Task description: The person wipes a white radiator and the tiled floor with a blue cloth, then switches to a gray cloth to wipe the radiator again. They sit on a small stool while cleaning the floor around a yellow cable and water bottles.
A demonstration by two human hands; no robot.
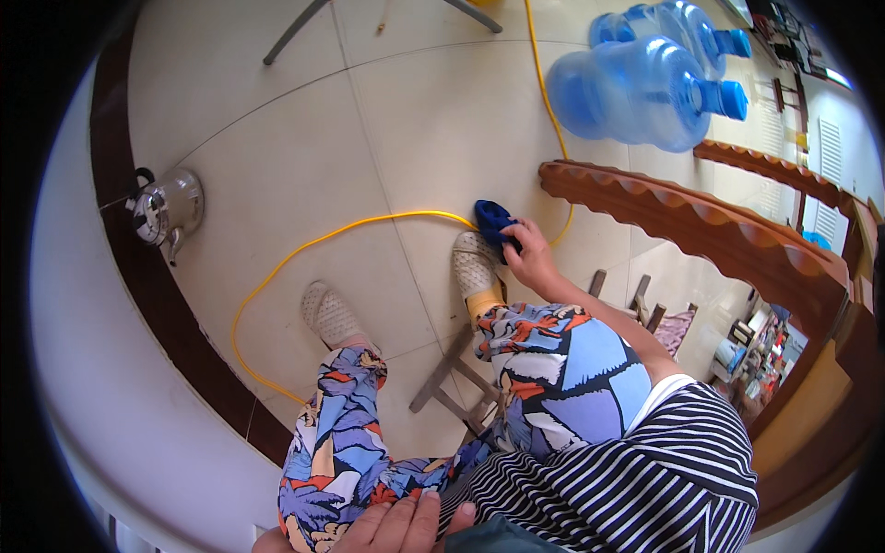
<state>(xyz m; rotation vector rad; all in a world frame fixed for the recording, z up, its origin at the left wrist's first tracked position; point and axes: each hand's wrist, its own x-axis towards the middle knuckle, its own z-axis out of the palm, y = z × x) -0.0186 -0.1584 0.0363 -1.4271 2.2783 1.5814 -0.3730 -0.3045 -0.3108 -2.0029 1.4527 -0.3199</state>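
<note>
My right hand [529,254] is shut on a dark blue cloth [492,222] near the floor, beside the toe of my right woven slipper [473,261]. A yellow cable [359,222] reaches the cloth from the left and shows again on its right. From there it loops across the tiles towards my left trouser leg. My left hand [404,527] lies low on my lap, at the patterned trousers [408,477], with its palm hidden; whether it holds anything cannot be told. Next to its thumb is a dark green item [505,536], partly cut off by the picture's edge.
A metal kettle [169,206] stands on the floor at the left wall. Large blue water bottles [629,93] are at the upper right. Scalloped brown wooden furniture [691,207] reaches in from the right. A wooden stool's legs [449,373] are below; grey metal legs [297,31] are at the top.
</note>
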